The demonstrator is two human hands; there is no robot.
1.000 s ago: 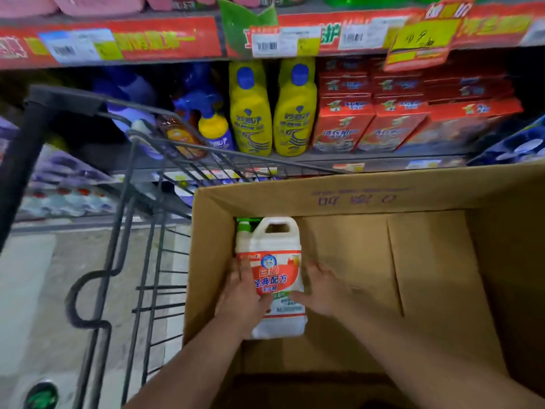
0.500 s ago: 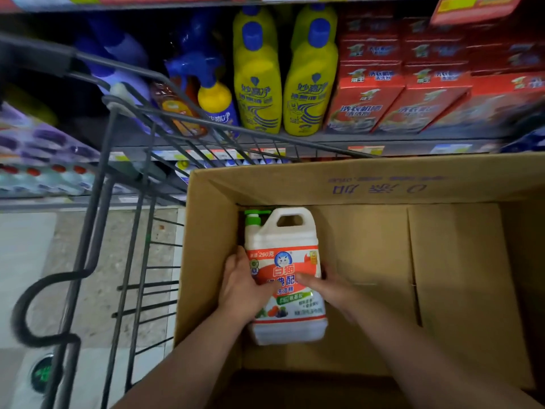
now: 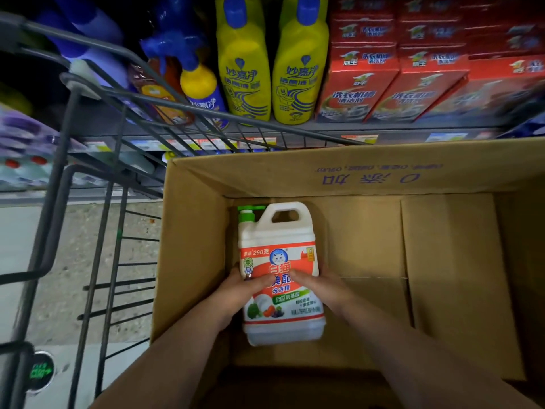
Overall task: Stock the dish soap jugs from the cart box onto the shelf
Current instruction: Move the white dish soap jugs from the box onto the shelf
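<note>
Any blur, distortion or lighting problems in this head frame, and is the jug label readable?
Head view: the jug label is sharp and readable between the left hand and right hand; motion blur smears the red boxes at the right edge; wide-angle bending curves the cart rail; the shelf recess top left is dark.

The cardboard box point(image 3: 200, 252) is open at the top and its floor to the right of the dish soap jug point(image 3: 280, 261) is bare. The jug stands near the left wall. The cart rim point(image 3: 165, 104) crosses before the yellow bottles point(image 3: 271, 60) on the shelf
</note>
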